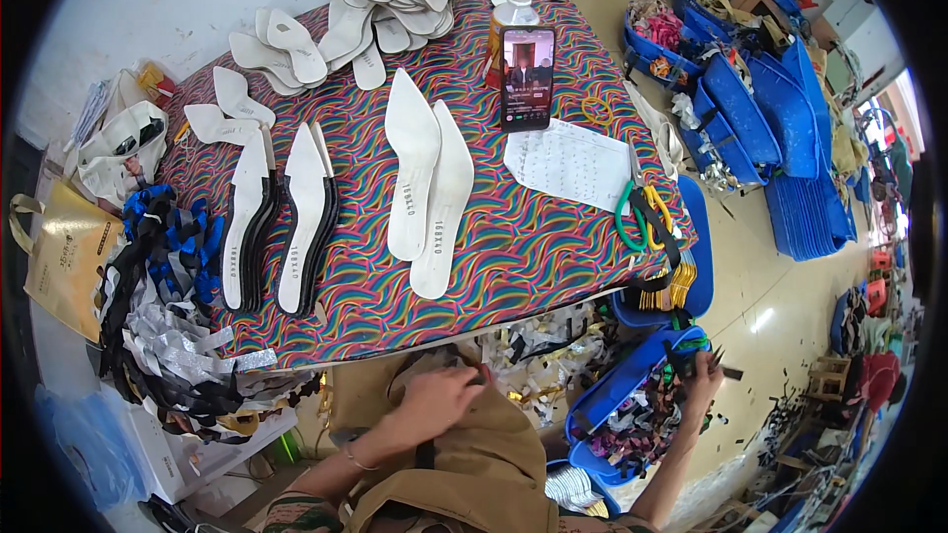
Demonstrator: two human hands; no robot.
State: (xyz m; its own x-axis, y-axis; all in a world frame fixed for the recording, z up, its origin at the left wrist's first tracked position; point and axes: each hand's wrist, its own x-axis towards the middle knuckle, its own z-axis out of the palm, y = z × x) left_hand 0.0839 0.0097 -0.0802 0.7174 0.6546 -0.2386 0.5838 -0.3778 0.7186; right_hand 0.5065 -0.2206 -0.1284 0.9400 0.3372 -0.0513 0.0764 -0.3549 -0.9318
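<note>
My left hand (441, 403) is over my lap, above the brown apron (474, 464). Its fingers are curled together, and whatever they may hold is hidden. Out to the right, my right hand (701, 382) is closed on a dark strip (732, 373) whose end sticks out past the fingers. Below that hand stands a blue basket (595, 405) filled with dark and coloured scraps. On the patterned table lie two white insoles (413, 163) (441, 207), partly overlapping. Left of them are two stacks of black-edged insoles (306, 217) (249, 222), white on top.
Loose white insoles (395, 0) pile at the table's back. A phone (527, 79) leans on a bottle (515, 10), near a paper sheet (568, 163) and scissors (632, 215). Ribbon strips (173, 326) hang off the left edge. Blue baskets (790, 109) crowd the floor at right.
</note>
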